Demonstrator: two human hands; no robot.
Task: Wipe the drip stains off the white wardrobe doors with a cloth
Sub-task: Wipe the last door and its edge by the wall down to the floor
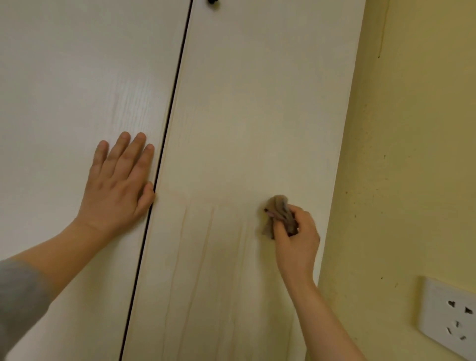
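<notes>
Two white wardrobe doors fill the view, split by a dark gap. My left hand [118,183] lies flat with straight fingers on the left door [64,90], beside the gap. My right hand [296,237] grips a crumpled brown cloth [279,212] and holds it against the right door [244,103], toward its right edge. Pale brownish drip stains [206,257] run down the right door in several vertical streaks, starting at about the cloth's height and left of it. The door above the cloth looks plain.
A yellow wall [412,128] with small dark specks adjoins the right door's edge. A white wall socket [450,317] sits at the lower right. A dark knob [212,2] shows at the top edge of the right door.
</notes>
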